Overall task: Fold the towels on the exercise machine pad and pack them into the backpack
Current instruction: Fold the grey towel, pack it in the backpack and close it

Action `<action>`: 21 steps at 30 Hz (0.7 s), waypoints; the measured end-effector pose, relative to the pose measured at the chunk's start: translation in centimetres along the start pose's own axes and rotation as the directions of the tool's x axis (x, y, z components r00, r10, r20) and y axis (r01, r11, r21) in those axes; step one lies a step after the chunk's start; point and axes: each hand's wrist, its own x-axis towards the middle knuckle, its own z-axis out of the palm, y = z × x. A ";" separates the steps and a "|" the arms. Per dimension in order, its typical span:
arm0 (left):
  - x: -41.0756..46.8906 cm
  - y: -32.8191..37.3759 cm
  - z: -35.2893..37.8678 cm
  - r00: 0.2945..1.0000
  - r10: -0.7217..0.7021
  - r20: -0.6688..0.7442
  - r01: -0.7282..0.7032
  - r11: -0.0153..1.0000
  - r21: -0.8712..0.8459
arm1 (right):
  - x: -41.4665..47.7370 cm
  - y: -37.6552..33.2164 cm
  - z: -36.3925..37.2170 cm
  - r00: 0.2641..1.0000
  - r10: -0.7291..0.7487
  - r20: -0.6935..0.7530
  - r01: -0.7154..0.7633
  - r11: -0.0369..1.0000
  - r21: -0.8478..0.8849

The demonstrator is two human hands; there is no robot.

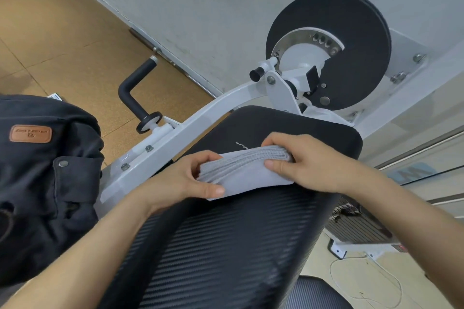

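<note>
Folded grey towel [241, 170] gripped at both ends on the exercise machine pad [238, 246].
My left hand [180, 180] pinches the towel's left end and my right hand [308, 160] clamps its right end, thumbs on top. The black backpack [50, 183] sits just left of the pad, beside the white frame [190, 120]. The black weight disc [351, 20] is beyond the pad.

Both hands [241, 170] grip folded towel [244, 167] on pad [251, 233].
</note>
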 end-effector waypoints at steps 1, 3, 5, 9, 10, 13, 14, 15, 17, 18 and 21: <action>0.0 -0.3 0.1 1.000 -0.001 -0.028 -0.001 0.999 -0.054 | 0.4 0.2 0.0 0.999 0.032 -0.008 -0.032 0.999 0.041; 0.1 -0.7 0.9 0.987 -0.011 -0.160 -0.004 0.996 -0.092 | 1.1 0.5 0.2 0.995 0.098 -0.023 -0.095 0.991 0.098; 0.7 -0.8 2.3 0.923 -0.019 -0.383 -0.006 0.998 -0.063 | 1.7 0.7 0.4 0.984 0.171 -0.046 -0.162 0.975 0.149; 2.4 -1.1 3.6 0.792 -0.030 -0.610 0.078 0.996 0.052 | 2.8 0.6 1.0 0.939 0.312 -0.146 -0.277 0.936 0.217; 2.8 -1.1 3.5 0.771 -0.035 -0.636 0.095 0.994 0.060 | 3.1 0.5 1.2 0.930 0.328 -0.168 -0.293 0.934 0.203; 3.5 -1.1 3.4 0.737 -0.008 -0.676 0.091 0.992 0.088 | 3.5 -0.1 1.9 0.927 0.308 -0.214 -0.298 0.951 0.078; 3.6 -1.0 3.4 0.736 0.029 -0.677 0.086 0.987 0.136 | 3.5 -0.3 2.2 0.928 0.291 -0.232 -0.293 0.956 0.027; 3.7 -1.0 3.5 0.736 0.081 -0.672 0.080 0.976 0.204 | 3.4 -0.5 2.4 0.931 0.266 -0.251 -0.282 0.959 -0.029; 4.0 -0.9 3.3 0.742 0.194 -0.642 0.063 0.933 0.355 | 3.3 -0.6 3.0 0.937 0.191 -0.294 -0.242 0.959 -0.149; 4.0 -0.9 3.2 0.746 0.238 -0.622 0.062 0.905 0.421 | 3.1 -0.6 3.2 0.936 0.152 -0.319 -0.224 0.953 -0.206; 4.1 -1.4 2.9 0.716 0.432 -0.548 0.056 0.747 0.663 | 2.9 0.1 3.8 0.931 -0.031 -0.364 -0.119 0.917 -0.382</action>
